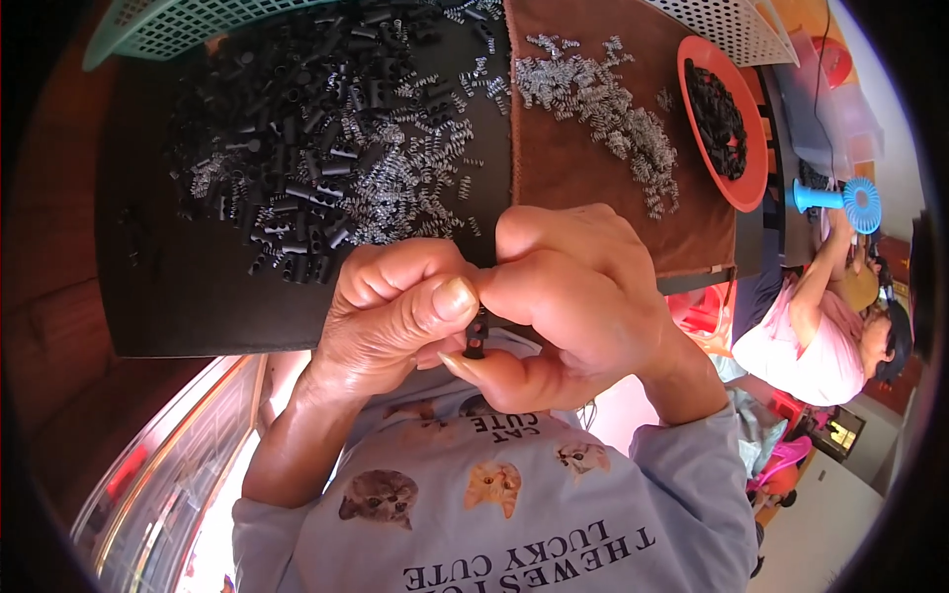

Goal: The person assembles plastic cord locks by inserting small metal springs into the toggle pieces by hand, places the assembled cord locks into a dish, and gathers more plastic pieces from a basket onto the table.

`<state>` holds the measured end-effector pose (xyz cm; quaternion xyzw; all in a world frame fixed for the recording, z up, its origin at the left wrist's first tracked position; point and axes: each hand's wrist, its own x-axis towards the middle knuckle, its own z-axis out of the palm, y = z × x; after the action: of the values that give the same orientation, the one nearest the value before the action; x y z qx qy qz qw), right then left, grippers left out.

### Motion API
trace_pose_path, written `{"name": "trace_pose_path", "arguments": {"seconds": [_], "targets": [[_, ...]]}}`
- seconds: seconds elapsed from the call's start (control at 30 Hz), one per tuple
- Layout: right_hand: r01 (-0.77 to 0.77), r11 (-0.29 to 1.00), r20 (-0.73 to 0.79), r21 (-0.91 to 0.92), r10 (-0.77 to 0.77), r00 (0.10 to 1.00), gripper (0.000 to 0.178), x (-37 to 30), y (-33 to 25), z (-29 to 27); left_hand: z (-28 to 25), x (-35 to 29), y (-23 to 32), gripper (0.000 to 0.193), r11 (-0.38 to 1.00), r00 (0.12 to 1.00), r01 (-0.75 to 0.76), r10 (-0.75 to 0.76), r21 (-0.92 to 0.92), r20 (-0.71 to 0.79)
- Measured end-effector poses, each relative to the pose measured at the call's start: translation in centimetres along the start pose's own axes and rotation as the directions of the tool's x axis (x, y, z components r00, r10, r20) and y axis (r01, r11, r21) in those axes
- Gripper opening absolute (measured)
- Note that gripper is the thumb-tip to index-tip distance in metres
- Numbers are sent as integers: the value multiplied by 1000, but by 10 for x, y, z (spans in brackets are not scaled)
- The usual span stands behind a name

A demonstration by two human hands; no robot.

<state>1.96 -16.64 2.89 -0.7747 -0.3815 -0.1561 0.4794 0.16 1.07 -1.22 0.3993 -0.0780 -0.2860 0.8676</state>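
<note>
Close in front of my chest, both hands meet around a small black plastic piece (476, 336) with holes in its side. My left hand (395, 306) is closed, its thumb and fingers pinching the piece's upper end. From the other side my right hand (583, 296) grips it, the thumb under its lower end and the curled forefinger above. Fingers hide much of the piece. Beyond my hands lies a heap of black plastic cylinders (297, 128), some with holes. Small metal coil springs (395, 193) are scattered over its near right side.
More springs (613, 109) lie on a brown cloth (563, 208) over the dark tabletop (198, 316). At right stands a red-orange bowl (753, 163) of small black parts. A green basket (168, 38) and a white basket (727, 25) stand behind. Another person (806, 346) sits right, near a blue fan (860, 205).
</note>
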Motion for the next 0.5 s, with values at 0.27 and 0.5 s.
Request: {"name": "trace_pose_path", "arguments": {"seconds": [0.27,0.5], "targets": [[56,997,-58,-49,-58,997,25,-7,0,-4,5,4,2,31,999,997,-38,36,29,74],[-479,798,-314,-365,379,870,20,-38,22,-106,12,3,0,40,995,997,-48,43,91,65]]}}
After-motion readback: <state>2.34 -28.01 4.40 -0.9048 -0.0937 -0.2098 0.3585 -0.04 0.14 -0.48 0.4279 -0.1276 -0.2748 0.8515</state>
